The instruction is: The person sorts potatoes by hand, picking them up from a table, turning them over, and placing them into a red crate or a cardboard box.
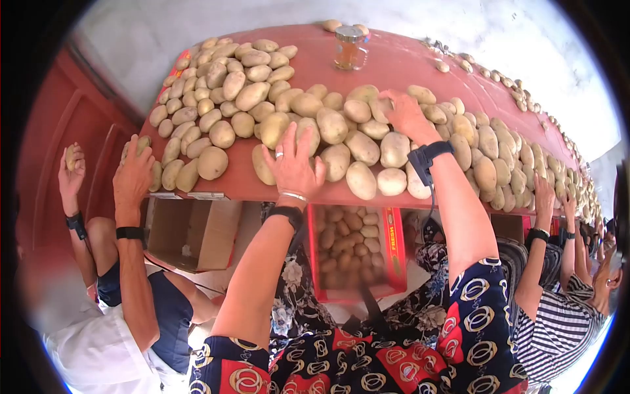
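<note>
Potatoes (333,126) lie heaped along the red table in front of me. My left hand (292,164), with a ring and a wristband, rests near the table's front edge with its fingers stretched out over several potatoes. One potato (264,165) shows beside its outer edge. Further back and to the right, my right hand (408,118) has its fingers curled over a potato (380,109); its palm side is hidden. A black band with a small device (423,161) circles my right wrist.
Below the table edge a red crate (397,262) holds more potatoes, beside an open cardboard box (190,233). A lidded glass jar (350,49) stands at the back of the table (400,59). One person's hands (133,171) hold potatoes at left; other people's arms reach in at right.
</note>
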A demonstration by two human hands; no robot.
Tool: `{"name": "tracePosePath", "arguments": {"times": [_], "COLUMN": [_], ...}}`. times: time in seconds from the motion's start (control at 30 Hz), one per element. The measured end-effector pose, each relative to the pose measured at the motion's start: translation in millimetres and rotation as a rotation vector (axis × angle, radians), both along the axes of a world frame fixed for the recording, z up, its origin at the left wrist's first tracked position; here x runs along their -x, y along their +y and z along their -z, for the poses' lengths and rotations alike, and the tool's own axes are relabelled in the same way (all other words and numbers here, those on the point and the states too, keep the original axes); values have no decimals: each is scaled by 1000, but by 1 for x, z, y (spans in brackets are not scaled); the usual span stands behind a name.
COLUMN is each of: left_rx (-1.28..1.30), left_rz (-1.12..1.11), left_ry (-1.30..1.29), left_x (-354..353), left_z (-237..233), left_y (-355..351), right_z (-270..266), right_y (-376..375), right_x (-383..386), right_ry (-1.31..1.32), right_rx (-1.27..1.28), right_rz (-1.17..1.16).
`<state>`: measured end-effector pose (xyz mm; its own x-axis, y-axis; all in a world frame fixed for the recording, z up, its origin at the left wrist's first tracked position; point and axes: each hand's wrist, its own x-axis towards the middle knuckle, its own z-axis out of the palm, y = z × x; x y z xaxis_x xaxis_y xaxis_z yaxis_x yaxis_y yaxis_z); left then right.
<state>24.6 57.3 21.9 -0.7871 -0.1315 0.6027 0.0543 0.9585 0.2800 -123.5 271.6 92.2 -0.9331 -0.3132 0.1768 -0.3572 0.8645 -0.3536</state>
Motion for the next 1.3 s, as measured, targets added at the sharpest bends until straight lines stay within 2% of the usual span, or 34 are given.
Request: {"name": "tracePosePath", "arguments": {"times": [0.07,0.17,0.23,0.3,0.33,0.4,0.43,0.47,0.53,0.57,0.63,0.73,0.83,0.9,0.97,1.03,1.13,1.17,1.27,1.3], "left_rx": [12,27,47,29,46,55,58,58,71,84,104,99,97,73,91,78,85,94,98,107], "left_rz": [-3,1,9,16,38,75,122,128,129,129,120,97,109,112,95,104,97,99,124,127], "left_ry": [32,75,83,77,56,48,66,78,78,95,105,96,95,59,32,31,18,23,35,37], "left_x": [2,5,7,7,5,2,4,4,5,6,6,6,5,4,2,1,0,0,1,1], "left_z": [5,9,11,10,9,11,11,13,16,16,15,16,15,12,10,8,5,5,6,5], "left_y": [0,-3,-4,-2,-4,-9,-11,-12,-12,-13,-13,-11,-12,-10,-9,-8,-6,-7,-8,-8], "right_z": [6,-27,-21,-3,-1,41,64,79,128,161,229,262,311,322,297,324,290,346,380,384], "right_y": [6,2,9,17,18,16,11,10,8,13,28,20,18,12,-1,-9,-14,-14,-16,-16], "right_x": [0,-48,-78,-114,-134,-155,-159,-164,-165,-169,-175,-188,-211,-225,-233,-234,-236,-244,-255,-262], "right_ry": [167,39,-290,-658,-920,-1027,-1005,-1169,-1129,-1131,-778,-819,-743,-800,-867,-981,-1007,-1114,-1155,-1021], "right_rx": [183,248,764,710,598,435,187,123,-218,-211,-49,-165,-81,-194,-190,-282,-285,-289,-348,-333], "right_rz": [-117,-6,-395,-527,-485,-573,-601,-513,-466,-470,-407,-330,-436,-380,-281,-301,-280,-241,-235,-250]}}
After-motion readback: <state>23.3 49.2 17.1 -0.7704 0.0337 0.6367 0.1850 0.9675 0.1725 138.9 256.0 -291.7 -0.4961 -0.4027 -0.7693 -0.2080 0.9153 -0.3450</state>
